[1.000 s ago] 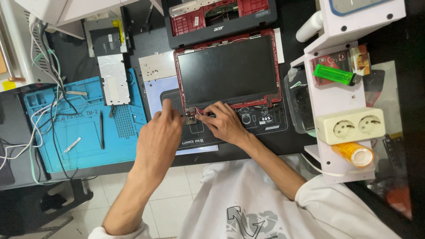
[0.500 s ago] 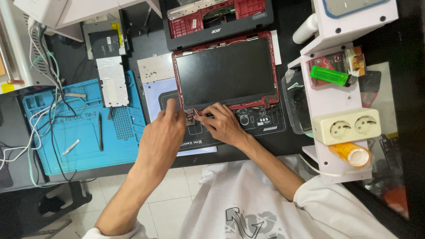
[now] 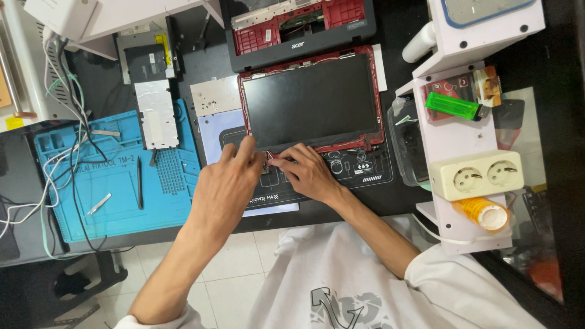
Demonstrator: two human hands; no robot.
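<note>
The blue mat (image 3: 116, 176) lay at the left. Your left hand (image 3: 228, 183) and right hand (image 3: 308, 173) met at the lower edge of the red-framed laptop screen (image 3: 311, 100), fingertips pinched narrow on a small part there; I cannot tell which part.

A dark desk (image 3: 201, 67) fills the upper half of the view, from nine o'clock across to three. Below it, from five to seven o'clock, runs a floor of pale square tiles (image 3: 237, 274). At three o'clock stands a white shelf unit (image 3: 454, 137). At eight o'clock a dark shape (image 3: 67, 283) rests on the tiles, possibly a chair base. Light is even and bright.
</note>
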